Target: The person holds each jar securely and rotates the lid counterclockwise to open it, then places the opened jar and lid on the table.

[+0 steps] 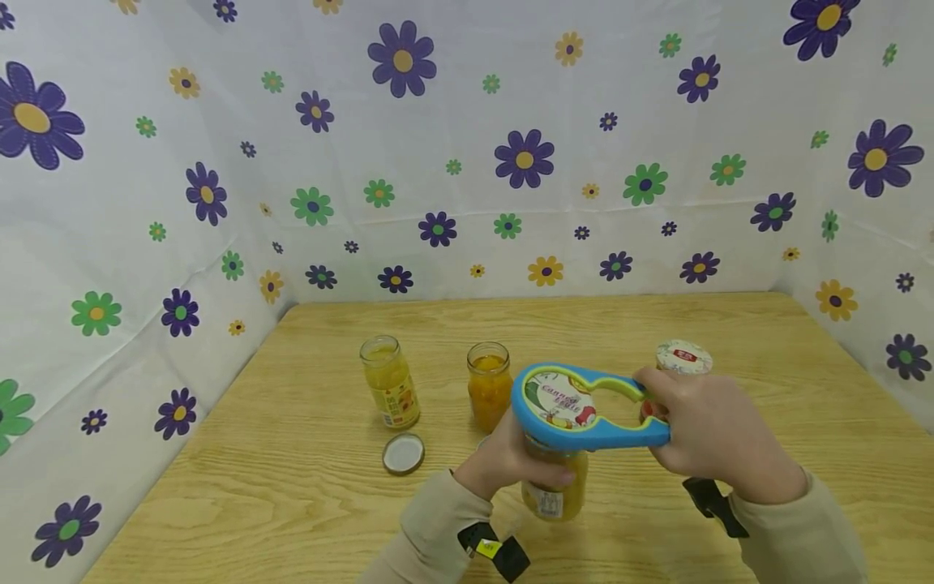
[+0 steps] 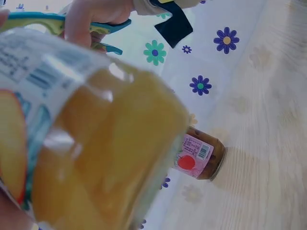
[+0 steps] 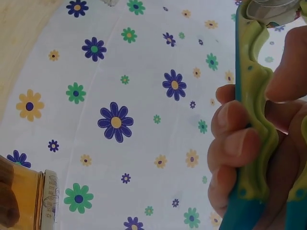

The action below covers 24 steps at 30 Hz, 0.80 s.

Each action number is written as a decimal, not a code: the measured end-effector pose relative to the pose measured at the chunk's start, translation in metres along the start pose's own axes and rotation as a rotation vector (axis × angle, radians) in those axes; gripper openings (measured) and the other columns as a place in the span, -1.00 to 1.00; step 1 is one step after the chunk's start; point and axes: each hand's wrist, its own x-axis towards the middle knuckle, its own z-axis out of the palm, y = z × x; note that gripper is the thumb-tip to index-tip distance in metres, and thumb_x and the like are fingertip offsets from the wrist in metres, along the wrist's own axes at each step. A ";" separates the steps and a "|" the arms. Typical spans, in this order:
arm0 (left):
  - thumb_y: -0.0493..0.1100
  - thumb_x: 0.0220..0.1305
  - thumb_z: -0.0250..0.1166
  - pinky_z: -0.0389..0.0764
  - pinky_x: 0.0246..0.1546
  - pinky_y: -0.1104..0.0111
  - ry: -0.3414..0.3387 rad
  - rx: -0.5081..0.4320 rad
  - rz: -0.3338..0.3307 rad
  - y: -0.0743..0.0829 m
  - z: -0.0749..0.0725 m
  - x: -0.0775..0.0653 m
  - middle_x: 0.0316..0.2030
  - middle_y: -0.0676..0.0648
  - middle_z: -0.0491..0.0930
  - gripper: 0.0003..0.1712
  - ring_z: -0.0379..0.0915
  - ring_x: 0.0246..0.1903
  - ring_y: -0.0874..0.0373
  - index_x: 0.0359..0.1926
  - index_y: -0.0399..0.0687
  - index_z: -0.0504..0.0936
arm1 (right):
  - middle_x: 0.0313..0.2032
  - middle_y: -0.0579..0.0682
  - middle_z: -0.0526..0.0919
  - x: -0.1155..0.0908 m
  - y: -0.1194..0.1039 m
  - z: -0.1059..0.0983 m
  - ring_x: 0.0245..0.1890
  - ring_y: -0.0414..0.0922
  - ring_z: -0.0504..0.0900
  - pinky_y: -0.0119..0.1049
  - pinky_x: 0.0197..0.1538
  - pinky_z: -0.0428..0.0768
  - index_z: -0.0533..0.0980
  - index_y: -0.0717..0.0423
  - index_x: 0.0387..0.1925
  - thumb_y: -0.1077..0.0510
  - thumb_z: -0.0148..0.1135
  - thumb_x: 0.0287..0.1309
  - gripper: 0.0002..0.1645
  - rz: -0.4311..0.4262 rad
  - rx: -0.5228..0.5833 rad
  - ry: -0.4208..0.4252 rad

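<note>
A glass jar of yellowish fruit (image 1: 575,487) stands tilted in my left hand (image 1: 503,458), whose fingers wrap round its body. Around the jar's printed lid (image 1: 560,399) sits a blue and green jar opener (image 1: 620,439), its wide loop encircling the lid. With my right hand (image 1: 704,426) I grip the opener's two handles; in the right wrist view the fingers (image 3: 240,143) curl over one green-lined handle. The left wrist view shows the held jar (image 2: 110,139) close up, part of its apple-pictured label in sight.
At the left stands an open jar of yellow fruit (image 1: 394,393), a loose lid (image 1: 404,453) lying in front of it. An open jar of orange fruit (image 1: 489,389) is in the middle. Behind my right hand, a jar with a patterned lid (image 1: 683,357) is partly hidden.
</note>
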 end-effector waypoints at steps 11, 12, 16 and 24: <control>-0.38 -0.06 0.31 0.49 -0.14 0.20 -0.008 0.143 -0.104 -0.005 0.005 0.005 -0.22 -0.42 0.41 -0.27 0.48 -0.22 0.18 0.14 -0.26 0.18 | -0.77 -0.21 0.21 0.000 0.007 0.000 -0.81 -0.29 0.10 -0.42 -0.76 0.13 0.37 0.07 -0.50 0.21 0.23 -0.40 -0.73 0.143 -0.006 -0.135; -0.40 -0.07 0.31 0.49 -0.14 0.22 -0.001 0.169 -0.123 -0.005 0.005 0.005 -0.22 -0.40 0.42 -0.31 0.47 -0.22 0.23 0.11 -0.26 0.22 | -0.78 -0.21 0.21 0.000 0.008 0.000 -0.81 -0.29 0.10 -0.42 -0.76 0.12 0.36 0.07 -0.51 0.20 0.24 -0.37 -0.74 0.153 -0.005 -0.142; -0.45 -0.11 0.30 0.49 -0.14 0.26 0.026 0.234 -0.175 -0.009 0.006 0.006 -0.27 -0.31 0.47 -0.43 0.46 -0.23 0.21 -0.01 -0.29 0.33 | -0.78 -0.20 0.19 0.000 0.010 0.002 -0.81 -0.29 0.10 -0.42 -0.76 0.10 0.34 0.05 -0.53 0.18 0.25 -0.31 -0.76 0.174 -0.003 -0.155; -0.45 -0.11 0.32 0.51 -0.20 0.39 0.147 0.240 -0.331 -0.006 0.014 0.008 -0.18 -0.20 0.47 -0.29 0.42 -0.13 0.19 0.13 -0.19 0.27 | -0.77 -0.17 0.17 0.000 0.012 0.002 -0.79 -0.26 0.12 -0.40 -0.73 0.08 0.32 0.04 -0.55 0.20 0.23 -0.33 -0.75 0.209 0.002 -0.191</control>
